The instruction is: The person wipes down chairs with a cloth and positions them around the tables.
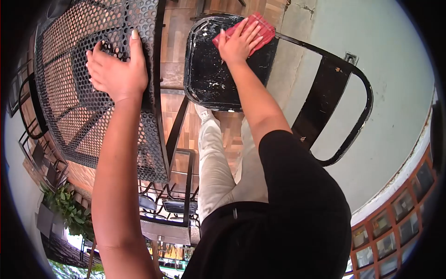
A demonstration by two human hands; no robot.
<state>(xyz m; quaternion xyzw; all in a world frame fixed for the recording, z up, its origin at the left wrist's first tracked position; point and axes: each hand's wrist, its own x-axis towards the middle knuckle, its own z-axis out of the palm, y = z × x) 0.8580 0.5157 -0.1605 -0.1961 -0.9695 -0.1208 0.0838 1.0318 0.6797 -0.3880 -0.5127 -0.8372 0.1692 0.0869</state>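
My right hand (pixel 238 45) presses a folded red plaid cloth (pixel 262 30) onto the far right part of a black chair seat (pixel 204 63). Its fingers are spread over the cloth. The seat's paint is chipped, with pale worn spots around the edge and in the middle. To the right extends the chair's black metal backrest (pixel 323 100). My left hand (pixel 118 69) is at the black perforated metal table (pixel 97 130), thumb apart from the fingers and nothing held. Whether its palm rests fully on the mesh I cannot tell.
A pale wall (pixel 385 83) stands close behind the backrest. Wooden flooring (pixel 174 51) shows between table and chair. Further chairs (pixel 179 206) and a green plant (pixel 69 209) are at the lower left. A wooden lattice with panes (pixel 385 244) is at lower right.
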